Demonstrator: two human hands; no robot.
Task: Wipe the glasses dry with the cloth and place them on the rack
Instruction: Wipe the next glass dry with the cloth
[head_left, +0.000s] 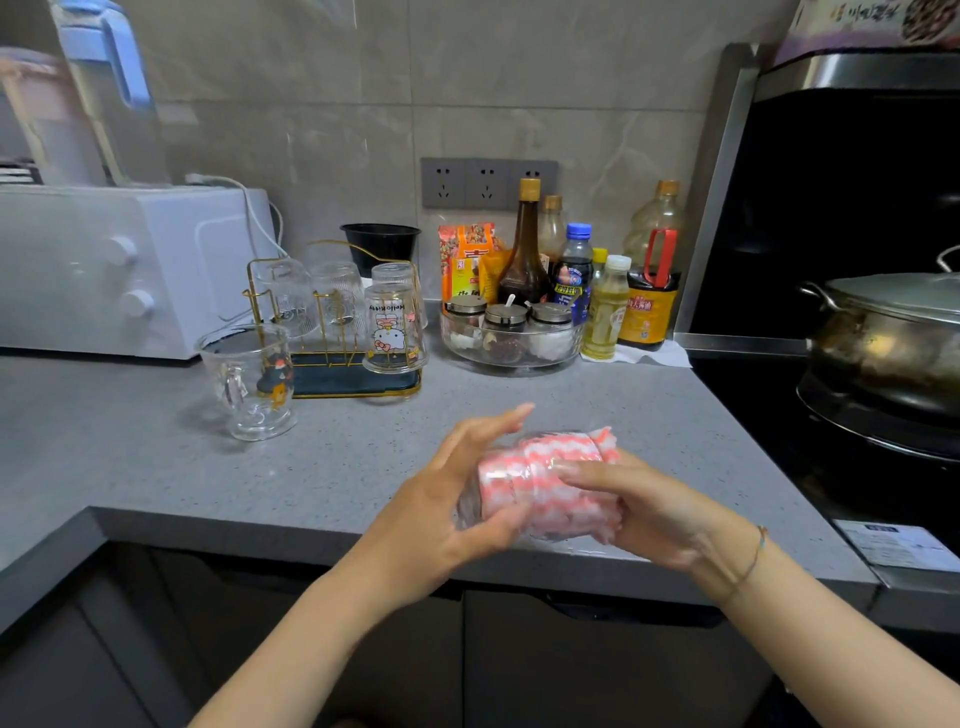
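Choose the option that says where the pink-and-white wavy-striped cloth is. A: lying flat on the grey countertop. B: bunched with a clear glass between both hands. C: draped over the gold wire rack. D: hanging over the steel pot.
B: the pink-and-white wavy-striped cloth is bunched with the clear glass, gripped between the left hand and right hand above the grey countertop.

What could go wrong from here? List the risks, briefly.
1. The glass, together with the cloth, is held by the left hand and right hand near the counter edge; a slipped grip could send it off the counter.
2. The rack looks crowded; seating it may knock the cartoon glass at its corner.
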